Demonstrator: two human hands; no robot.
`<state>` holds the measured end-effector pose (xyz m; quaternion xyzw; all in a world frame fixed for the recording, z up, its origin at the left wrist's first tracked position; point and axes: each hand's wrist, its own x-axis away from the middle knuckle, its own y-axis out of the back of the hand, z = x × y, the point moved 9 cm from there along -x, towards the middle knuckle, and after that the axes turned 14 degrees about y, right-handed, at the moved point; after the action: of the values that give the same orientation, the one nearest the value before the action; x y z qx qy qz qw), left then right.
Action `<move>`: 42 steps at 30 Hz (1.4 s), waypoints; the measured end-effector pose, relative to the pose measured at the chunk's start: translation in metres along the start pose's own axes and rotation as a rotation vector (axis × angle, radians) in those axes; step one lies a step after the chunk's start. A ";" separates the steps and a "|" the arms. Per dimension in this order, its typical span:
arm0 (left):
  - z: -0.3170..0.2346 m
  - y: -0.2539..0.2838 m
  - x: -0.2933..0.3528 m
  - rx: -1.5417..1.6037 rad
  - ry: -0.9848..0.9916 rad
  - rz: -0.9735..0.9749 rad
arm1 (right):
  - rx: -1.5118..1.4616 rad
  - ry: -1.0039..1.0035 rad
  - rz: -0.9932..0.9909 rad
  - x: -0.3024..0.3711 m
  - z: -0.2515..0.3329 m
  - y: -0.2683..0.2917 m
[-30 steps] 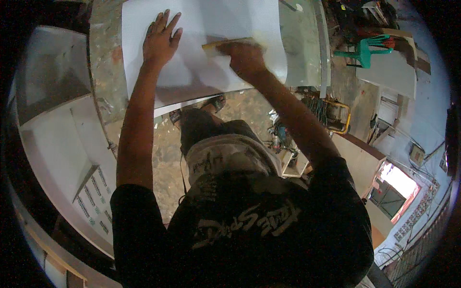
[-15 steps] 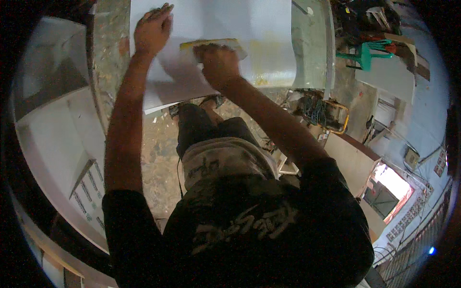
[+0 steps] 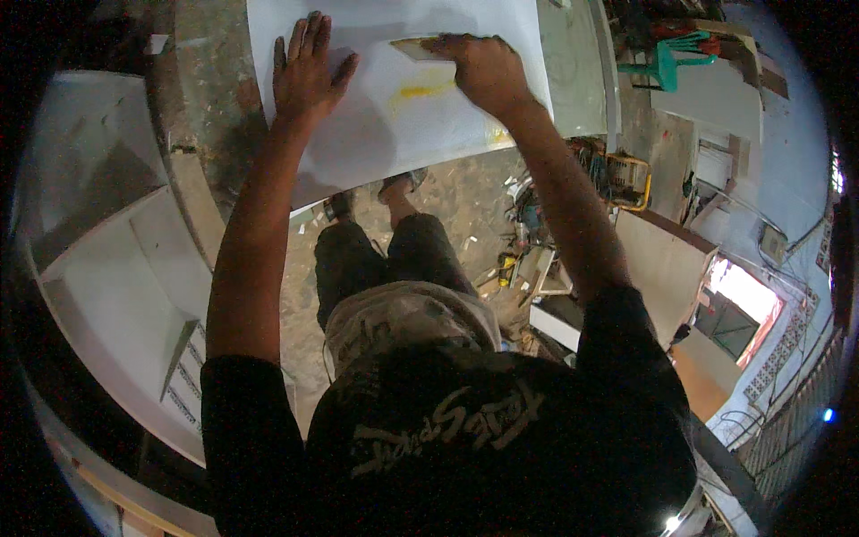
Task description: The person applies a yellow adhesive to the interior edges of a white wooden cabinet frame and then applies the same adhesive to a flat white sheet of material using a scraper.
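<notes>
A large white sheet [image 3: 358, 134] lies over the work surface in front of me. My left hand [image 3: 310, 76] rests flat on its left part, fingers spread and holding nothing. Farther right, my right hand [image 3: 492, 76] is closed round a flat, thin spreader [image 3: 414, 50] with a yellowish edge, held low over the sheet. Whether its whole edge touches the sheet I cannot tell. Just nearer than the spreader runs a wet-looking yellow glue smear [image 3: 425, 90]. More yellow traces show near the sheet's right front edge, beside my right wrist.
A greenish panel [image 3: 574, 80] extends past the sheet's right side. To the left stands a pale open cabinet box [image 3: 107, 268]. A green plastic chair [image 3: 667, 63] is at the far right. Cables, a yellow-framed item [image 3: 642, 183] and a yellow drill [image 3: 506, 268] lie among clutter at right.
My right hand has moved right and away from me with the spreader, uncovering the yellow smear. My left hand has shifted slightly right, its fingers now spread wider.
</notes>
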<state>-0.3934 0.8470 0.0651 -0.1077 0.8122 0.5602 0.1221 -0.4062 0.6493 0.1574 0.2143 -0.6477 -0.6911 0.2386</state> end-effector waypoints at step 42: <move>0.001 -0.003 -0.005 -0.044 0.033 0.015 | 0.085 -0.011 0.132 0.090 -0.106 0.069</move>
<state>-0.3876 0.8473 0.0631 -0.1138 0.8025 0.5768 0.1020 -0.4097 0.5078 0.2203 0.1772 -0.6906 -0.6469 0.2706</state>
